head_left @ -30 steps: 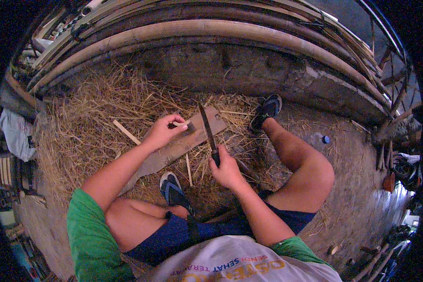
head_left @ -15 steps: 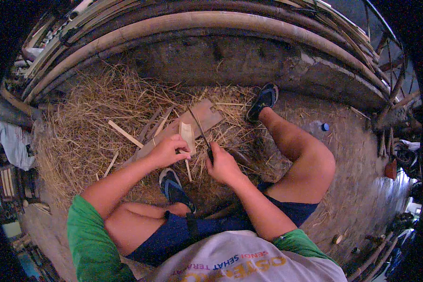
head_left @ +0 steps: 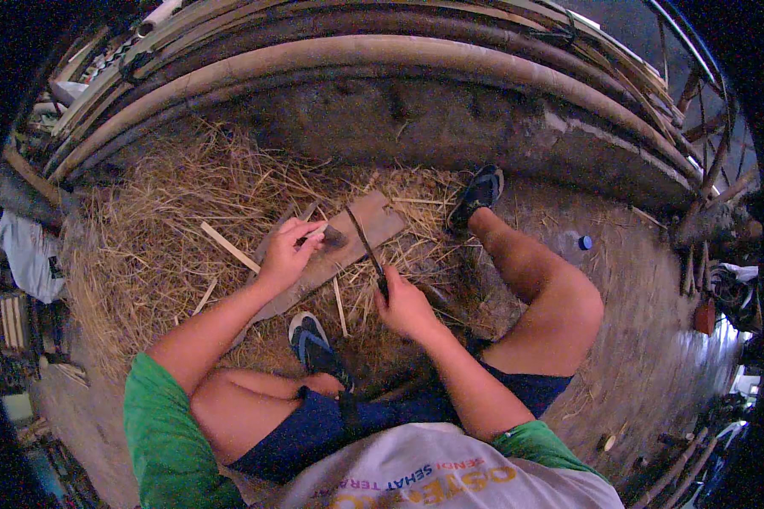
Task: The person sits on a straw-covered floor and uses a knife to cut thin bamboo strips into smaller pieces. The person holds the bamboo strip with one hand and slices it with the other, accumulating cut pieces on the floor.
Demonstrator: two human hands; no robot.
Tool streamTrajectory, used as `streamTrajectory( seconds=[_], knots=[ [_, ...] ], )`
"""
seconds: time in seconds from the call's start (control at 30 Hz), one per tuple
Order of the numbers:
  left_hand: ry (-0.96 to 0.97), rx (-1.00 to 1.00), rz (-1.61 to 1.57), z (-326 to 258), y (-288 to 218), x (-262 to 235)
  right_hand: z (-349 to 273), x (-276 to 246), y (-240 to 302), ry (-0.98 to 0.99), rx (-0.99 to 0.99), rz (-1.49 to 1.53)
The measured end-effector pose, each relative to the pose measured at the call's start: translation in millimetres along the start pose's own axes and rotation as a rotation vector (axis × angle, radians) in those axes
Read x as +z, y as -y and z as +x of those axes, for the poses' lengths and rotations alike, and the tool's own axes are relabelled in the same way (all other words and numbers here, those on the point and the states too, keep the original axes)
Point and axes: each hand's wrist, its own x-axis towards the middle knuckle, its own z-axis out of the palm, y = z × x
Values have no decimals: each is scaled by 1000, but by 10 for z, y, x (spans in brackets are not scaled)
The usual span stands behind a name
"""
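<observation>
A stack of long bamboo poles [head_left: 373, 59] curves across the back of the yard, above a low concrete wall [head_left: 450, 127]. Below it a wide bed of dry straw [head_left: 144, 254] covers the ground, with bare dirt floor [head_left: 654, 322] to the right. A person in a green-sleeved shirt and dark shorts sits on the ground, one leg folded in, the other stretched toward the wall, a dark flip-flop on each foot.

A flat wooden board [head_left: 348, 246] lies tilted across the straw in front of the person. The left hand [head_left: 284, 254] rests over the board, its fingers pinched together on a small pale piece of wood [head_left: 318, 231] that stands against the board's surface. The right hand [head_left: 403, 305] is clamped around the handle of a long dark knife [head_left: 365, 242], whose blade angles up and away over the board, just beside the pinched piece; whether the blade touches it cannot be told.

A pale split stick [head_left: 229, 247] lies on the straw to the left of the board, and a thinner sliver [head_left: 338, 295] lies near the board's lower edge. A small blue bottle cap [head_left: 584, 243] sits on the dirt, well apart to the right.
</observation>
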Motion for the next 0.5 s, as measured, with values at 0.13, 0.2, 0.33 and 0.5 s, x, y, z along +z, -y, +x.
streamTrajectory(
  seconds=[0.13, 0.2, 0.33, 0.5],
  knots=[
    [-8, -103, -99, 50, 17, 18, 27, -23, 38, -13, -67, -26],
    [-39, -38, 1, 58, 22, 28, 58, -87, 110, -5, -83, -12],
    [-57, 31, 109, 73, 23, 22, 97, -211, 326, -100, -123, 12],
    [6, -56, 97, 87, 29, 9, 104, -252, 512, -45, -117, -39]
  ],
)
